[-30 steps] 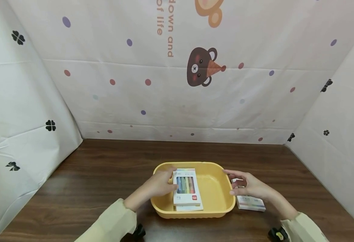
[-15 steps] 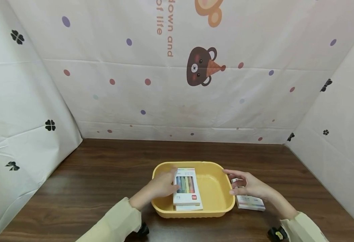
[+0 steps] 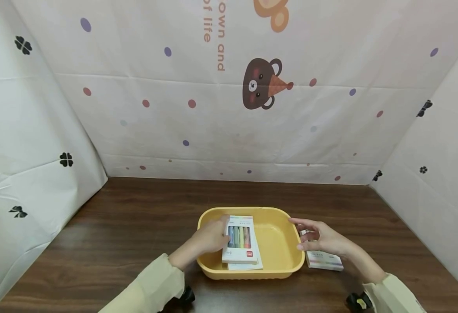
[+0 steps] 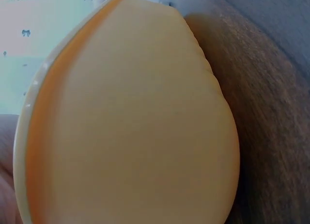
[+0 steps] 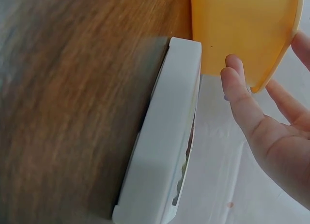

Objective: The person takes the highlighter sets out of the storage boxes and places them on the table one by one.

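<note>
A yellow plastic basket (image 3: 275, 243) stands on the table. Inside it, toward the left, a white windowed box of coloured sticks (image 3: 239, 255) lies on top of another white box (image 3: 248, 266). My left hand (image 3: 209, 236) reaches over the left rim and grips the upper box by its left side; some of its fingers are hidden. At the basket's right rim, my right hand (image 3: 322, 238) touches the edge with loosely spread fingers. A third white box (image 3: 324, 261) lies outside the basket, partly under that hand. In the right wrist view this white box (image 5: 167, 132) shows its side.
The dark wooden table (image 3: 142, 226) reaches back to a white printed cloth (image 3: 213, 126) hanging behind. More white cloth (image 3: 29, 165) stands along the left and right sides. In the left wrist view, the basket's outer wall (image 4: 135, 112) fills most of the picture.
My left hand has moved a little right and farther over the upper box. That box has shifted slightly left against the one under it. My right hand has stayed at the rim.
</note>
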Available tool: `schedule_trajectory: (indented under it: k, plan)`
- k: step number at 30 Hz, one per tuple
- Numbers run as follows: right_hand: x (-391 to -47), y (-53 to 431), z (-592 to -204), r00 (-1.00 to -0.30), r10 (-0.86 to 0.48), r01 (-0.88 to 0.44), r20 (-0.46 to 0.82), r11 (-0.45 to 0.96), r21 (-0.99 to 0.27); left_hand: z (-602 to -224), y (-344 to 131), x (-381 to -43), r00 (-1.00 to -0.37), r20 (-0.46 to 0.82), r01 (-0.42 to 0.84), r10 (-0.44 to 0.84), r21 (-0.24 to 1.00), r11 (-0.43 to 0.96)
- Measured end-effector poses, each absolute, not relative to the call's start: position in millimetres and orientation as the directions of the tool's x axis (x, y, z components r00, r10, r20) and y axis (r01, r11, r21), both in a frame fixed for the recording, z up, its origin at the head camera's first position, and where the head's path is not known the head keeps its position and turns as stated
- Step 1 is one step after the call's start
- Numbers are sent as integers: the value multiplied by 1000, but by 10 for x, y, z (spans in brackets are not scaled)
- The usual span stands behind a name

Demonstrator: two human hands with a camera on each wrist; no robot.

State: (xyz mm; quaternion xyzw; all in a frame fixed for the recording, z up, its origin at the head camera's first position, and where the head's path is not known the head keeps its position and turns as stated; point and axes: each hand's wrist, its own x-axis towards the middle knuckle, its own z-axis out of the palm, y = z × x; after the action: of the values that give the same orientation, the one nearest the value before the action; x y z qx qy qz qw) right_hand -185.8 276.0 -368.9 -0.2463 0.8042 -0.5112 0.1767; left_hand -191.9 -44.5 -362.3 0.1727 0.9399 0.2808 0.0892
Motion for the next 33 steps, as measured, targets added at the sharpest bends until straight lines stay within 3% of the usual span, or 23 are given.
schedule_trajectory:
  k: [15, 33]
  plan:
    - [-1893, 2745, -3707, -793, -601, -134, -98, 328, -935, -3555, -564, -1960, -906, -28, 298, 423, 668, 682]
    - [-1882, 2748, -3725, -798, -595, -111, -95, 301, -947, -3579, -654, -2011, -877, -107, 129, 469, 887, 444]
